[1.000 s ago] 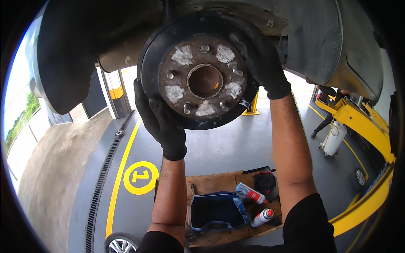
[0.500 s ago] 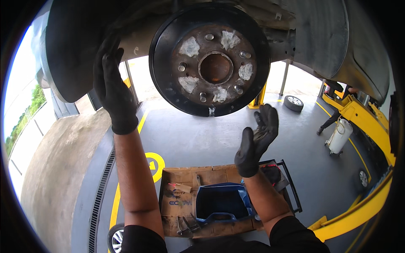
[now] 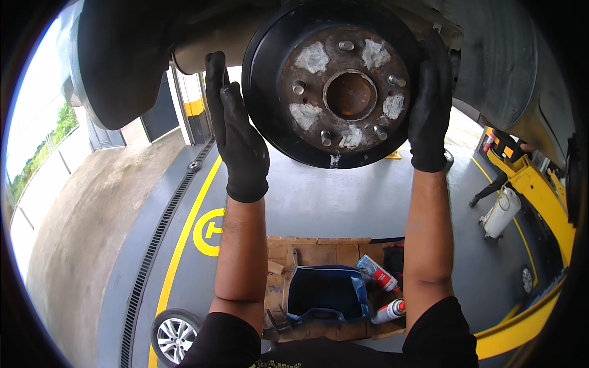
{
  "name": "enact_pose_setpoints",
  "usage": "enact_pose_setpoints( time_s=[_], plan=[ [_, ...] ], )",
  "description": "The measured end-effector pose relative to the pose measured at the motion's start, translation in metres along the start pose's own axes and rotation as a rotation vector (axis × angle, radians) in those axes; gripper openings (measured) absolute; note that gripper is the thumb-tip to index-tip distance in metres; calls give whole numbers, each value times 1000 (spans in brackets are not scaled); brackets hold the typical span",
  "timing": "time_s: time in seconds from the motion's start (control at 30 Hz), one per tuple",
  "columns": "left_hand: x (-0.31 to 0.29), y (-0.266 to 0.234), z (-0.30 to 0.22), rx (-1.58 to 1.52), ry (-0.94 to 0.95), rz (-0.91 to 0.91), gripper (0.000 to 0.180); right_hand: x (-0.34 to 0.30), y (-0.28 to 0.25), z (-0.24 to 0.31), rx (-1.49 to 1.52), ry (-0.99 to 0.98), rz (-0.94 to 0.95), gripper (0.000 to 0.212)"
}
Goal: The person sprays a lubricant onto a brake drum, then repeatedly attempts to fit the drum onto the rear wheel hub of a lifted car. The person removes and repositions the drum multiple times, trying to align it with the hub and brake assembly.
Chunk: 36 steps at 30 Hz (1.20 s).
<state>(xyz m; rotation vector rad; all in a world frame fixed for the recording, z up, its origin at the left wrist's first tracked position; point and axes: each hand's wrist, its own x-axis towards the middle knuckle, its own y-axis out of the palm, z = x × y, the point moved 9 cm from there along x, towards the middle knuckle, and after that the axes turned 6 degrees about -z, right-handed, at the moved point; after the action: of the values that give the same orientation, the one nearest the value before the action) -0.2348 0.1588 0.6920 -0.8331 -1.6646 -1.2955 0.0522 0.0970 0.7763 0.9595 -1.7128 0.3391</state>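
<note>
Overhead is a rusty wheel hub with several studs, pale smears on its face and a round bore in the middle. A wide black brake disc or plate surrounds it. My right hand, in a dark glove, lies along the right edge, fingers stretched upward; whether it touches the edge cannot be told. Just off the left edge, my gloved left hand is raised with fingers extended and nothing in it. Both forearms reach up from below.
Below stands a cardboard-covered surface with a blue tray, a spray can, a red-and-white package and metal tools. A yellow lift arm runs along the right. A wheel lies at lower left; a person's leg shows beyond.
My right hand has risen from below the disc to its right edge. My left hand has come down and sits closer to the left edge. The view has shifted, placing the hub farther right.
</note>
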Motion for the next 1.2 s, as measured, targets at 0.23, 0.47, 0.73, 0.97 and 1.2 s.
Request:
enact_pose_setpoints(
  time_s=[0.23, 0.47, 0.73, 0.97, 1.2],
  plan=[
    [44, -19, -124, 126, 399, -147, 58, -17, -34, -62, 165, 287, 99, 45],
    [47, 55, -59, 226, 507, 148, 59, 53, -51, 3, 71, 134, -109, 51],
    [49, 19, 0, -166, -81, 129, 73, -2, 31, -74, 411, 393, 74, 49],
    [11, 37, -7, -107, -89, 67, 58, -7, 26, -75, 315, 508, 255, 47],
    [57, 50, -2, -107, -50, 235, 37, -42, 8, -35, -118, 220, 140, 47]
  ],
)
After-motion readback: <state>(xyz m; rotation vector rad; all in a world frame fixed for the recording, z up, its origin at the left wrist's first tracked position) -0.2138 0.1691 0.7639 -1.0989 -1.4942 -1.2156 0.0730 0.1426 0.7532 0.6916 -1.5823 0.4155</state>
